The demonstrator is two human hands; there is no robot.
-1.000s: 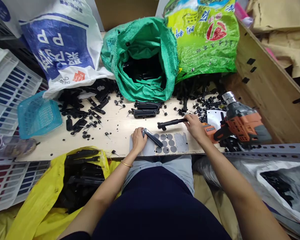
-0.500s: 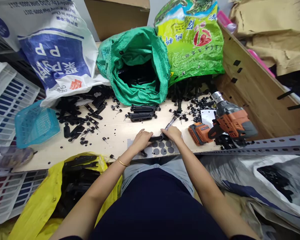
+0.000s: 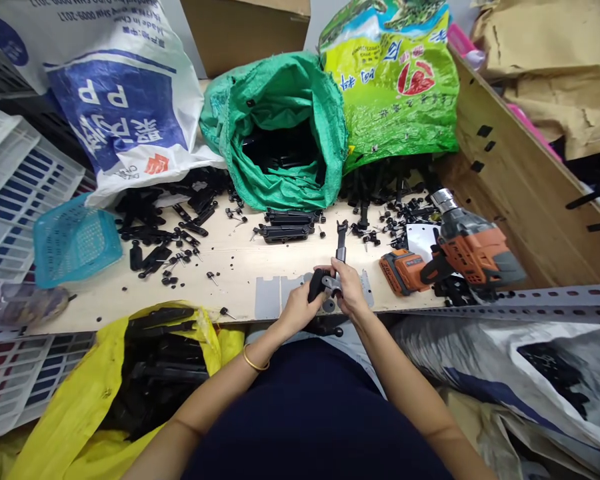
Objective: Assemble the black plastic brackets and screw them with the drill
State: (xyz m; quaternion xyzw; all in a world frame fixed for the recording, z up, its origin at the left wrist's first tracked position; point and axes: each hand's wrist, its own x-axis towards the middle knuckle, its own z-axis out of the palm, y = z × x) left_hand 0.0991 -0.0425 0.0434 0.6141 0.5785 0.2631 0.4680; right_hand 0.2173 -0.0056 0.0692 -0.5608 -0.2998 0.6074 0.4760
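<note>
My left hand (image 3: 300, 307) and my right hand (image 3: 349, 288) meet at the near edge of the wooden table (image 3: 230, 257), both closed on a long black plastic part (image 3: 339, 248) with a grey metal piece at its near end. The part points away from me, toward the green sack (image 3: 285, 100). Under my hands lies a grey sheet (image 3: 270, 297) with round dark pads. A stack of similar black parts (image 3: 286, 225) lies just beyond.
An orange cordless driver (image 3: 473, 250) rests right of my hands, ringed by small black pieces. A blue basket (image 3: 73, 240) sits at left. White (image 3: 115, 100) and yellow-green (image 3: 395, 73) sacks stand behind. A yellow bag (image 3: 145, 373) of black parts hangs below the table.
My right hand brought the long black part in from the right. Both hands lifted it with the grey metal piece off the sheet, and it now points away from me.
</note>
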